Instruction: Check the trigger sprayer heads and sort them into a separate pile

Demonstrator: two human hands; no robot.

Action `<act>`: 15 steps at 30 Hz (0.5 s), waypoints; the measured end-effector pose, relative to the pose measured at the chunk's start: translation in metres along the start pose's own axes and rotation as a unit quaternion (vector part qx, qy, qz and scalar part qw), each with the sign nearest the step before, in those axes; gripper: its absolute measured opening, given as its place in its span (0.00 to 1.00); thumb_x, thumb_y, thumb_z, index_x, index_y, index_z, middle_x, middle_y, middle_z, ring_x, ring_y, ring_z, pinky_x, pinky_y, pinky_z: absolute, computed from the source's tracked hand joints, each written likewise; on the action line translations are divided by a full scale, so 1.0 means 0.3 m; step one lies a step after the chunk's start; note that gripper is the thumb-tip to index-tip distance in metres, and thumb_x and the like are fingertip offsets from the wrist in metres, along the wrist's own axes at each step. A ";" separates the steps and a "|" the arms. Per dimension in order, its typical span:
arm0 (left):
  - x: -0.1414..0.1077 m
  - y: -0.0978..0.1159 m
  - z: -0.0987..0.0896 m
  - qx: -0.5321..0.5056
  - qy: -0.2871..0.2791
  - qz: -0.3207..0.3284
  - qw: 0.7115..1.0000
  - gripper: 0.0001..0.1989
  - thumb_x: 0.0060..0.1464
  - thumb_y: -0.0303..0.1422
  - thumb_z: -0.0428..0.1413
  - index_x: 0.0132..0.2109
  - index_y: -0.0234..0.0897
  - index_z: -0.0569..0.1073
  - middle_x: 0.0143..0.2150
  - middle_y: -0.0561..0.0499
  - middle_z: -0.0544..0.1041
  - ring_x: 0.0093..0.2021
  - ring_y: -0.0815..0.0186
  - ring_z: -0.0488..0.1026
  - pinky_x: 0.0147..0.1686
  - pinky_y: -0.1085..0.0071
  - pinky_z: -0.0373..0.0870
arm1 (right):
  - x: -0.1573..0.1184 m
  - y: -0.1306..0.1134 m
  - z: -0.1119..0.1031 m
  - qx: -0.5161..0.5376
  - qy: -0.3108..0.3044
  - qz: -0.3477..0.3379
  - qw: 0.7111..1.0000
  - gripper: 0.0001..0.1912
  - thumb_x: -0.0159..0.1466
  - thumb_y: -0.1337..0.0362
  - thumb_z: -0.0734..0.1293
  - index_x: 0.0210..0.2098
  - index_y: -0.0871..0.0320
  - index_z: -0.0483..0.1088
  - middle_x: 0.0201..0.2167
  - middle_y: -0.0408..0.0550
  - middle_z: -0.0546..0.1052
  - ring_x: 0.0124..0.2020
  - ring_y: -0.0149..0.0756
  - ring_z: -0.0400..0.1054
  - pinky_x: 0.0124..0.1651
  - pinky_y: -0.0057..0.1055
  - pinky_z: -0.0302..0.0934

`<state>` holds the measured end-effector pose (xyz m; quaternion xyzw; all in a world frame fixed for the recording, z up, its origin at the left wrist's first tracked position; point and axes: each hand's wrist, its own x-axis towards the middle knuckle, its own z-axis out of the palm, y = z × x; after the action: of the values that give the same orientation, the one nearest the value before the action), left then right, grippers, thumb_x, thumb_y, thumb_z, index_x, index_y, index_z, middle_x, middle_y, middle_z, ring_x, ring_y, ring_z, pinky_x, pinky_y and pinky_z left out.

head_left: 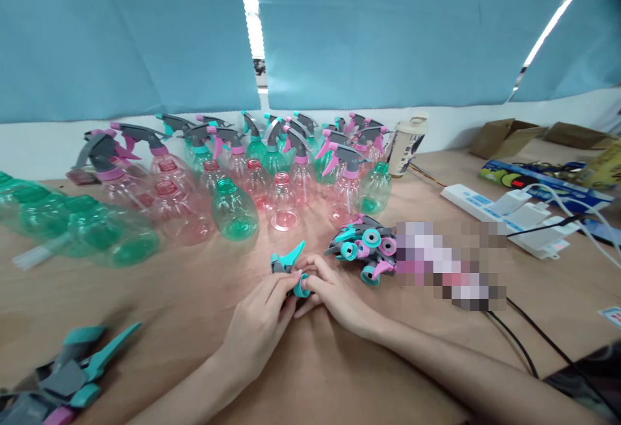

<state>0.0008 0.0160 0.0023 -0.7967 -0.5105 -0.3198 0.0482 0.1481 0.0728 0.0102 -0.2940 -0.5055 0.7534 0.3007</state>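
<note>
Holding one grey-and-teal spray trigger head (292,257) between both hands, low over the wooden table (310,380), near the middle of the view. Gripping it with the closed fingers of the left hand (259,305), thumb partly covered. Touching its teal collar (301,286) with the bent fingers of the right hand (337,295), apparently with one fingertip at the open end, though too small and shaded to be sure. Pointing up and to the right with the teal lever.

Just right of the hands, heaped together: loose trigger heads (367,248) in grey, teal and pink. At the lower left, blurred and close to the camera, more grey-and-teal trigger heads (72,373).

Behind, in rows: pink and green bottles with sprayers fitted (346,193), and among and beside them, open-necked bottles (235,211). Farther right, near the bottles: a lidded cup (406,147); then a white power strip (507,221) with plugs in it.
</note>
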 end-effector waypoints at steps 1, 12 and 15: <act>-0.001 0.000 0.000 0.003 0.001 0.005 1.000 0.10 0.60 0.25 0.45 0.45 0.37 0.68 0.39 0.48 0.76 0.38 0.65 0.75 0.36 0.70 0.75 | 0.000 -0.002 0.000 0.001 0.001 0.002 1.000 0.11 0.54 0.65 0.61 0.37 0.54 0.58 0.35 0.42 0.67 0.36 0.34 0.67 0.32 0.33 0.69; 0.005 0.011 -0.007 0.019 0.010 0.030 0.999 0.11 0.60 0.24 0.45 0.45 0.37 0.70 0.38 0.49 0.77 0.39 0.65 0.76 0.39 0.70 0.75 | 0.002 -0.009 -0.010 -0.005 -0.004 0.014 1.000 0.08 0.55 0.64 0.60 0.35 0.54 0.57 0.35 0.42 0.65 0.34 0.33 0.67 0.31 0.32 0.69; 0.003 0.012 -0.007 0.032 0.013 0.030 0.999 0.11 0.60 0.24 0.45 0.45 0.37 0.69 0.38 0.48 0.77 0.38 0.65 0.76 0.38 0.70 0.75 | 0.005 -0.008 -0.015 -0.002 -0.004 0.018 1.000 0.08 0.55 0.64 0.60 0.36 0.54 0.58 0.35 0.42 0.65 0.34 0.32 0.67 0.31 0.31 0.69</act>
<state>0.0031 0.0142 0.0054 -0.8054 -0.4957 -0.3121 0.0905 0.1509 0.0771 0.0109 -0.3010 -0.5026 0.7588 0.2846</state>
